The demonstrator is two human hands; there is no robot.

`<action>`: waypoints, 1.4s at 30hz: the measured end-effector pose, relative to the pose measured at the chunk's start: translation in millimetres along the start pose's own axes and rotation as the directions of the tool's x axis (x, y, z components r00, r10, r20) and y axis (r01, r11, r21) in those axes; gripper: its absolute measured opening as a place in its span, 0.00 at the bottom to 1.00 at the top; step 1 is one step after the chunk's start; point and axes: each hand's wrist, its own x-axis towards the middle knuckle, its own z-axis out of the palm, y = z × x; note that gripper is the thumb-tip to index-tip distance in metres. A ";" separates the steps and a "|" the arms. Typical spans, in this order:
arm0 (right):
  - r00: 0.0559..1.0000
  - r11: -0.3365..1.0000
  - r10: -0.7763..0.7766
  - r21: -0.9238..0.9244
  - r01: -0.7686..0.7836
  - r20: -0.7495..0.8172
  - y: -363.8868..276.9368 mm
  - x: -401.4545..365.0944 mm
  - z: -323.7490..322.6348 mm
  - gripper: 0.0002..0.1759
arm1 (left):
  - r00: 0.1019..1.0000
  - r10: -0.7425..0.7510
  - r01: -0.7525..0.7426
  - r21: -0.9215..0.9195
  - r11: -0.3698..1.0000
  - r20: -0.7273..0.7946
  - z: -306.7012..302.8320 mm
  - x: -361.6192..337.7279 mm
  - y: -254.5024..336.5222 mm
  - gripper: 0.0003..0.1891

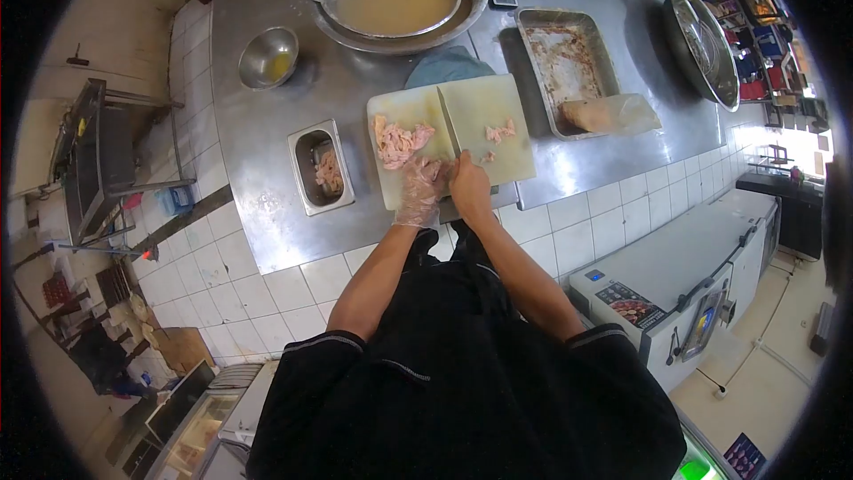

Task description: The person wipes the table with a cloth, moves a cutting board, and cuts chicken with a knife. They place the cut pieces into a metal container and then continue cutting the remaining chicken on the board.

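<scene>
A white cutting board (493, 138) lies on the steel table. My right hand (469, 183), bare, is closed round the handle of a knife; the knife blade (448, 120) points away from me across the board. My left hand (421, 190), in a clear plastic glove, has its fingers curled on a piece of raw meat close beside the blade. A pile of pale pink raw meat (397, 140) lies left of the knife. Small cut pieces of meat (500, 131) lie to its right.
A steel container (300, 160) with meat inside stands left of the board. Behind are a small bowl (258, 67), a large pot (331, 20) of cloudy liquid and a blue-grey cloth (453, 64). A soiled tray (531, 36) with a plastic bag (635, 112) sits right.
</scene>
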 end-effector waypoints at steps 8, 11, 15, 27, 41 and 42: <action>0.995 0.998 0.044 -0.054 -0.039 0.085 -2.8 4.3 12.0 0.09 | 0.989 0.146 -0.148 0.119 0.982 0.030 9.1 -3.7 -11.4 0.10; 0.996 0.995 0.062 -0.089 -0.056 0.068 0.8 -10.9 7.9 0.09 | 0.987 0.151 -0.156 0.124 0.980 0.046 19.0 -2.4 -20.9 0.08; 0.988 0.991 0.103 -0.095 -0.092 0.112 5.7 -38.5 -0.1 0.09 | 0.985 0.172 -0.171 0.205 0.964 0.014 30.8 -12.4 -32.1 0.06; 0.958 0.979 0.193 -0.114 -0.171 0.210 31.5 -96.2 -25.3 0.08 | 0.982 0.175 -0.159 0.208 0.965 -0.064 22.0 -5.0 -17.6 0.08; 0.995 0.995 0.102 -0.006 -0.102 -0.013 37.5 -31.9 -44.2 0.10 | 0.996 0.087 -0.087 0.023 0.996 -0.030 -4.1 7.7 4.4 0.05; 0.994 0.994 0.109 0.014 -0.109 -0.020 33.1 -34.3 -44.4 0.10 | 0.991 0.098 -0.095 0.039 0.995 -0.092 -7.8 7.1 10.1 0.05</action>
